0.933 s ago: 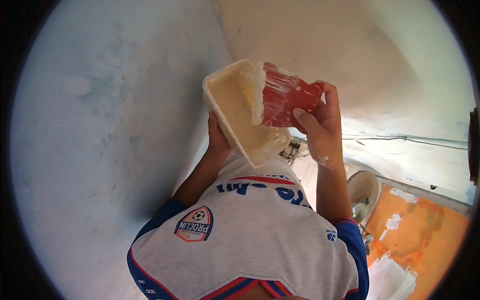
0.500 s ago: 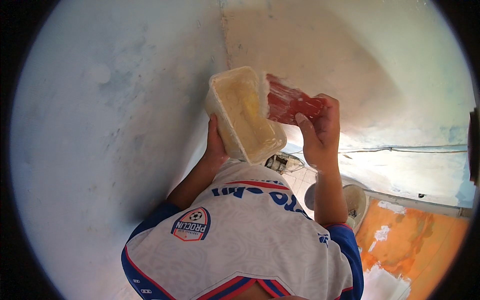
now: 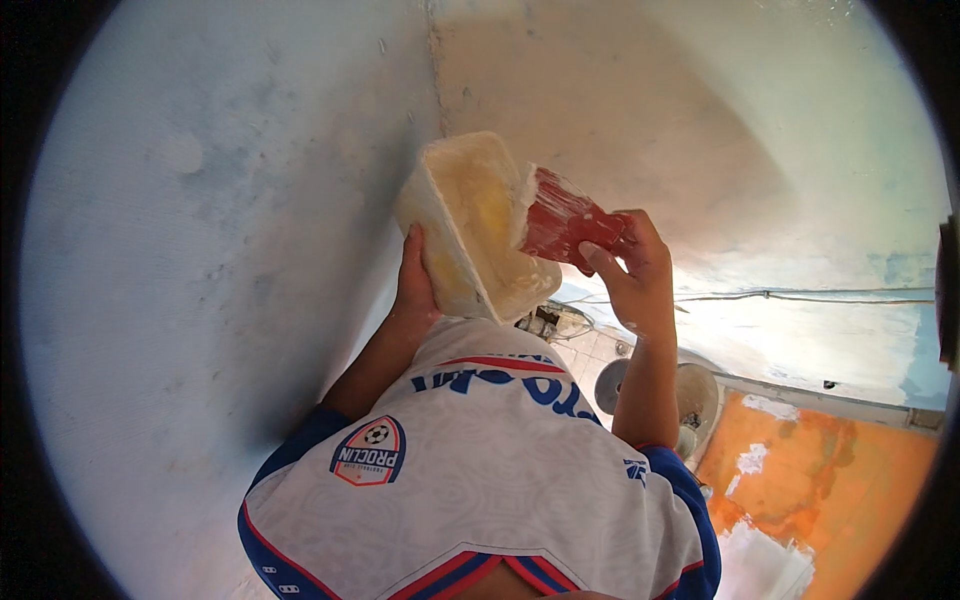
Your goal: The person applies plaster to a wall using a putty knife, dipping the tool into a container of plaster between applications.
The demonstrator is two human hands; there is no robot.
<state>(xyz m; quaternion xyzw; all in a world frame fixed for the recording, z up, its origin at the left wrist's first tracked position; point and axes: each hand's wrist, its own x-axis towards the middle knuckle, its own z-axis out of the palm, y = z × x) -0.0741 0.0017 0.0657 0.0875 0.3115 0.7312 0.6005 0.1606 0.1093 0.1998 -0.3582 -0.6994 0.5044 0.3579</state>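
My left hand grips a pale plastic tub by its left side, holding it tilted in front of my chest. Whitish paste with a yellowish patch coats the inside of the tub. Between the thumb and fingers of my right hand is a flat red putty spreader. White paste streaks its face and lies thick along its left edge. That edge is at the tub's right rim; whether the two touch I cannot tell.
A bluish-grey wall on the left meets a beige wall in a corner ahead. A thin cable runs along the right wall. Below right are a round grey container and an orange surface with white patches.
The spreader has tipped, its right end now lower, and my right hand has dropped slightly. The tub has shifted a little left and turned, showing more of its left side.
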